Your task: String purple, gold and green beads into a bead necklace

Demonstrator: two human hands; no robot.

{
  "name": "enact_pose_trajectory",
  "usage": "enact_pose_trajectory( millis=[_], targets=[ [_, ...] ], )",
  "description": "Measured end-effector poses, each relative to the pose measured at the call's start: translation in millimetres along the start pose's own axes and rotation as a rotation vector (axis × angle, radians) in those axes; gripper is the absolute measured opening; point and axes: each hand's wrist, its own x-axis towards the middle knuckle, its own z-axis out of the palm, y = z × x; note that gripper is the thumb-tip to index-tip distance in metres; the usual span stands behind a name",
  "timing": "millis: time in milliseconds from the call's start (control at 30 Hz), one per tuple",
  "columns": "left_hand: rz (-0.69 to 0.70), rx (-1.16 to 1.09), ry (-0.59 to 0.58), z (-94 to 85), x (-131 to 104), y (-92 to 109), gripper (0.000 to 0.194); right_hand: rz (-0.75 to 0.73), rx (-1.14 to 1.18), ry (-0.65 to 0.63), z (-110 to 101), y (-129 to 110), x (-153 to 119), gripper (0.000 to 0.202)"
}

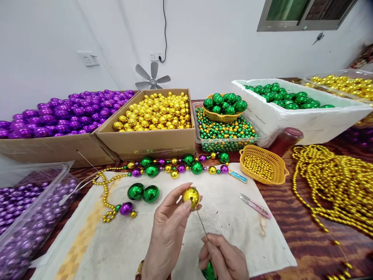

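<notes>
Between the thumb and fingers of my left hand [171, 221] is a large gold bead [190, 197]. My right hand [223, 254] pinches a thin needle [201, 222], whose upper end meets the underside of the gold bead. Partly hidden under my right hand is a green ball [209, 271]. Two green balls [143, 192] lie on the white cloth [116, 241] to the left, near a purple bead [126, 209] strung beside small gold beads. Behind them stretches a strand of green, purple and gold beads [174, 168].
Pink-handled snips [256, 206] lie on the cloth's right side. Beyond are a yellow basket [279, 171], a dark red jar [287, 140], a gold-bead box [145, 144], a purple-ball box [58, 149] and a white foam box [314, 120]. Gold strands [335, 186] cover the right side.
</notes>
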Motion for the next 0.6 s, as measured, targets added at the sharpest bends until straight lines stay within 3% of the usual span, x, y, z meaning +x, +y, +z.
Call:
enact_pose_trajectory(
  millis=[200,367,467,600],
  targets=[
    [0.017,0.087,-0.03,0.4,-7.7,-5.8,0.032,0.05,0.039,-0.078,-3.1,-7.9,7.3,0.025],
    [-0.079,0.109,-0.018,6.6,-9.7,-18.2,0.033,0.147,0.106,-0.101,-3.8,-16.3,19.0,0.03],
    [-0.083,0.122,0.033,4.8,-7.4,-26.0,0.033,0.234,0.087,-0.149,-5.6,-13.9,20.9,0.036],
    [-0.13,0.117,0.022,-2.2,-4.0,-32.4,0.033,0.226,0.152,-0.21,-12.5,-6.0,18.1,0.039]
  ],
)
